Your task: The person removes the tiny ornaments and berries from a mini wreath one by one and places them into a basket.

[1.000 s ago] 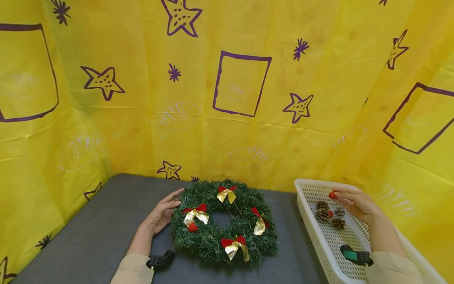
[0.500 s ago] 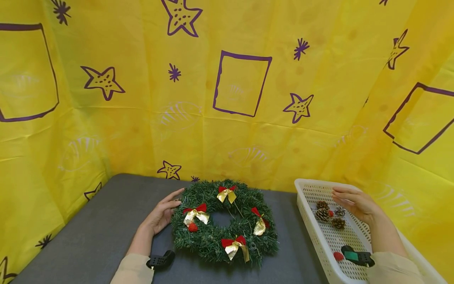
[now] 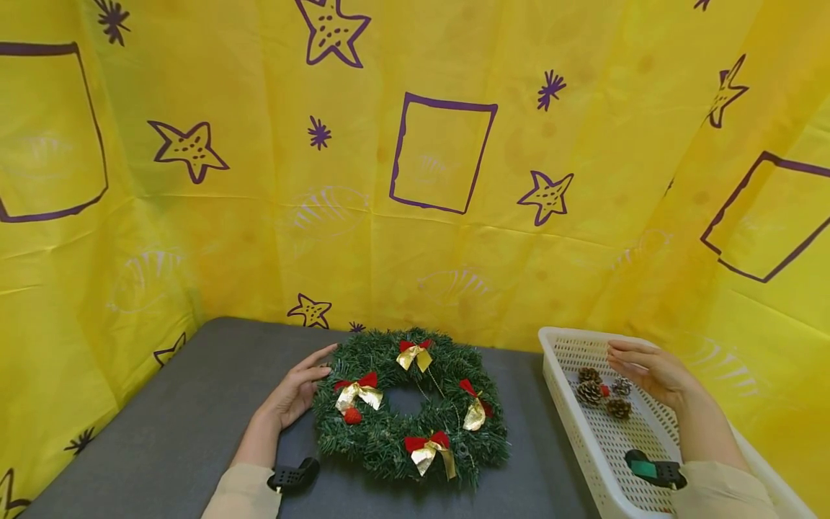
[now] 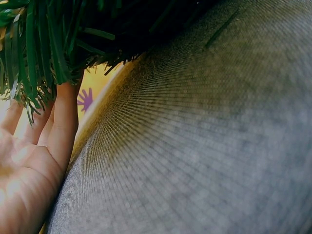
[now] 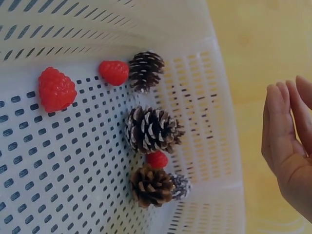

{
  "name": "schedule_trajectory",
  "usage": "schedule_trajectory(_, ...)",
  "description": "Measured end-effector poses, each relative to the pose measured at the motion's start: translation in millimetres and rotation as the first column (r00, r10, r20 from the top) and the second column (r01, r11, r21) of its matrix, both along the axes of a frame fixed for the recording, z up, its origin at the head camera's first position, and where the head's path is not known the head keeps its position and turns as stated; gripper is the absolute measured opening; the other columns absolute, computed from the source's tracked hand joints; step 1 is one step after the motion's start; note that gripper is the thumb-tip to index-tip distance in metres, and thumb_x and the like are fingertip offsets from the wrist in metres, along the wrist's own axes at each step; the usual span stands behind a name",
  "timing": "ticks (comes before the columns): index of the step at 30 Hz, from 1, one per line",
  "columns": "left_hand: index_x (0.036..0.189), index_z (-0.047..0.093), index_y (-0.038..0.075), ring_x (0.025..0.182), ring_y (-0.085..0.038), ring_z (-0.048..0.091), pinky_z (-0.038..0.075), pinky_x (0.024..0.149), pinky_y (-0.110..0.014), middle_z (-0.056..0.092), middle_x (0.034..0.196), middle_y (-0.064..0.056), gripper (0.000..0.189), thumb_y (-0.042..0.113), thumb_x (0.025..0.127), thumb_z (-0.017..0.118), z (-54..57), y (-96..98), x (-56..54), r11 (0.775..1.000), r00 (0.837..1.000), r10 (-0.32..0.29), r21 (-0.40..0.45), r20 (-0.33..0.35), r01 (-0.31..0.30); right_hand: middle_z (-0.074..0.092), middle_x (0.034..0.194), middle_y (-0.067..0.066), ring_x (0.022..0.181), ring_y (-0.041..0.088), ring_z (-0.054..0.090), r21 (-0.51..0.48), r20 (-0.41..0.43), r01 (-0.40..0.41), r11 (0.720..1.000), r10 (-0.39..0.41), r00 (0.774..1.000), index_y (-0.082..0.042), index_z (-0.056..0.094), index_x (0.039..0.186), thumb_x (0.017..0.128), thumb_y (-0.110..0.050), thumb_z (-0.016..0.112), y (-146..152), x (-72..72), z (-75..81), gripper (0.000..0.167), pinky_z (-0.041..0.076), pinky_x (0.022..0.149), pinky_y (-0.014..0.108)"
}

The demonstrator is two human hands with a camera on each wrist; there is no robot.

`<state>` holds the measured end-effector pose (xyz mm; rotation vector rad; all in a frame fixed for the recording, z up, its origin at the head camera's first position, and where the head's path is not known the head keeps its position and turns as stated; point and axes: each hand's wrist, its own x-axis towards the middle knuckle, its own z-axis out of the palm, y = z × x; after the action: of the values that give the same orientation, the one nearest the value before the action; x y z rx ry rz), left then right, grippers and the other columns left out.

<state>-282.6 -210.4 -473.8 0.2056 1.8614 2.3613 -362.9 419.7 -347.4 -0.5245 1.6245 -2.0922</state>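
A green wreath with several red-and-gold bows lies flat on the grey table; a red raspberry sits by its left bow. My left hand touches the wreath's left edge with fingers extended, some of them hidden by needles in the left wrist view. Above the white basket hovers my right hand, fingers fairly straight and holding nothing. Inside the basket the right wrist view shows several pine cones, a raspberry apart from them, another raspberry beside one cone, and a third raspberry among the cones.
The grey table extends left of the wreath. A yellow patterned cloth hangs behind and at both sides. Raised basket walls surround the cones and raspberries.
My right hand has let go of a raspberry, which fell into the basket and moved toward its near end, out of clear sight in the head view. Left hand and wreath have stayed still.
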Motion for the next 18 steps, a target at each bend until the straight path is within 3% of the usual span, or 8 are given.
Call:
schedule_trajectory(3, 0.159, 0.021, 0.013, 0.155, -0.036, -0.012, 0.04, 0.085, -0.012, -0.015, 0.168, -0.011, 0.067, 0.016, 0.099, 0.052, 0.6, -0.6, 0.2, 1.0, 1.0, -0.002, -0.004, -0.004, 0.002, 0.075, 0.111, -0.001, 0.103, 0.012, 0.072, 0.001, -0.007, -0.011, 1.0, 0.011, 1.0, -0.012, 0.074, 0.114, 0.103, 0.007, 0.032, -1, -0.4, 1.7, 0.048, 0.055, 0.09, 0.023)
schedule_trajectory(8, 0.159, 0.021, 0.012, 0.156, -0.034, -0.008, 0.038, 0.076, -0.016, -0.013, 0.168, -0.01, 0.068, 0.015, 0.098, 0.052, 0.3, -0.1, 0.0, 1.0, 1.0, 0.0, 0.009, -0.002, 0.0, 0.075, 0.112, -0.002, 0.104, 0.012, 0.072, 0.009, -0.008, -0.026, 1.0, 0.026, 1.0, -0.013, 0.074, 0.115, 0.104, 0.006, 0.033, -3, 0.4, 5.2, 0.046, 0.055, 0.091, 0.023)
schedule_trajectory(18, 0.159, 0.023, 0.014, 0.156, -0.032, -0.005, 0.037, 0.072, -0.018, -0.012, 0.168, -0.009, 0.067, 0.016, 0.099, 0.052, -0.1, 0.4, 1.0, 1.0, 1.0, -0.003, 0.007, -0.002, 0.003, 0.074, 0.11, -0.003, 0.103, 0.01, 0.072, 0.033, -0.02, -0.002, 0.999, 0.003, 1.0, -0.014, 0.074, 0.113, 0.104, 0.004, 0.035, -10, 1.1, 14.0, 0.044, 0.055, 0.091, 0.022)
